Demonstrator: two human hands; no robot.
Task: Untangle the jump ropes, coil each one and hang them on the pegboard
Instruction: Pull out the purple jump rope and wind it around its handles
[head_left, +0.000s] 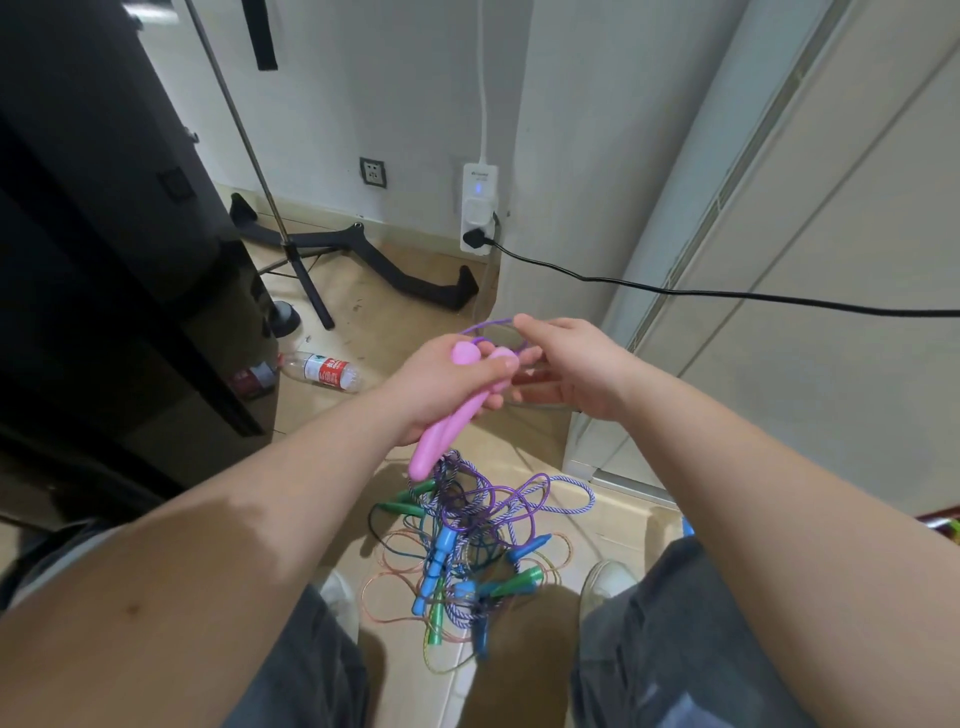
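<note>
Left hand (447, 384) has its grip clenched round both pink handles (439, 436), long axis slanting down toward the tangle (467, 545) on the floor (405, 291); right hand (576, 369), just beside, seemingly pinches the purple rope (485, 323) loop

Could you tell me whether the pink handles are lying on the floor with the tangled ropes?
No, the left hand grips both pink handles, raised above the tangled ropes.
</note>
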